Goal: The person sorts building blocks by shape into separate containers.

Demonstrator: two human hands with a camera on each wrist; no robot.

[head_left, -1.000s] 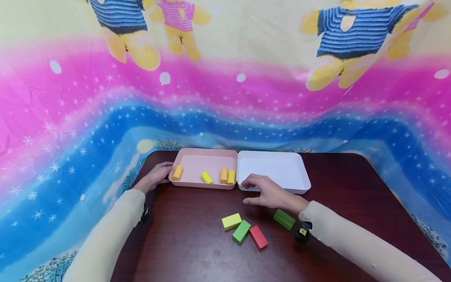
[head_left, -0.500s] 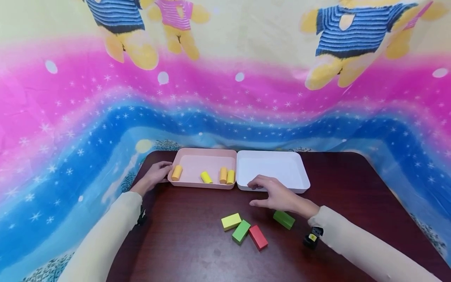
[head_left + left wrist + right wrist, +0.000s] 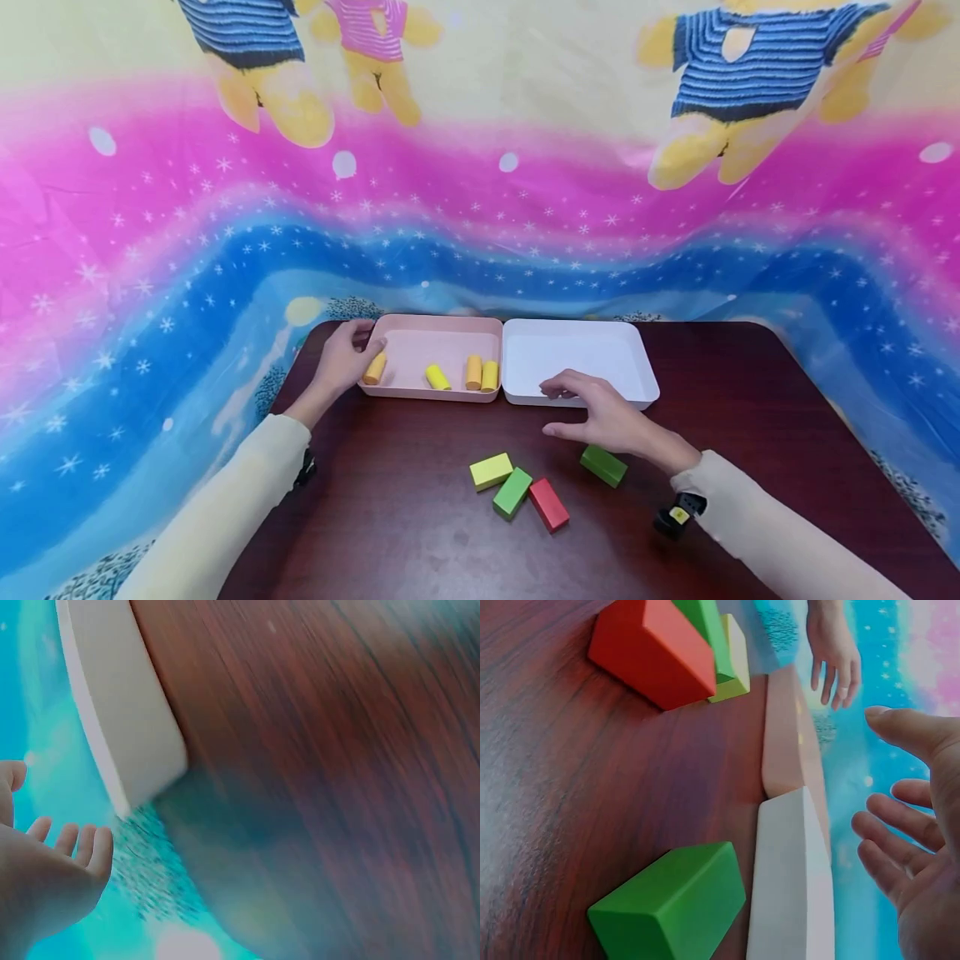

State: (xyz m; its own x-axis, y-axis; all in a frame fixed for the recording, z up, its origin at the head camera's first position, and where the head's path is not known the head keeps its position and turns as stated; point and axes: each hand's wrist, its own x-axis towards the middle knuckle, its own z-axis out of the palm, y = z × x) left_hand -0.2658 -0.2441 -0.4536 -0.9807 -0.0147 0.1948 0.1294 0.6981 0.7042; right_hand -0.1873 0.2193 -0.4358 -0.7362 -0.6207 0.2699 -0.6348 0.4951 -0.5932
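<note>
My left hand (image 3: 342,360) hovers at the left end of the pink tray (image 3: 427,395), thumb over its rim, holding nothing. Just by the thumb lies an orange cylinder block (image 3: 375,368), partly covered by it. Farther right in that tray are a yellow cylinder (image 3: 438,377), another orange cylinder (image 3: 473,372) and a second yellow one (image 3: 490,376). My right hand (image 3: 611,419) hangs over the front edge of the white tray (image 3: 577,342), fingers relaxed and apart from the thumb. In the right wrist view, that palm (image 3: 937,892) holds nothing.
In front of the trays lie a yellow-green block (image 3: 491,472), a green block (image 3: 513,493) and a red block (image 3: 549,504), close together. A darker green block (image 3: 603,466) sits below my right hand. A patterned cloth (image 3: 480,208) hangs behind the dark wooden table (image 3: 420,533).
My left hand has risen from beside the pink tray to over its left rim. The right hand has drifted slightly rightward. The blocks stay put.
</note>
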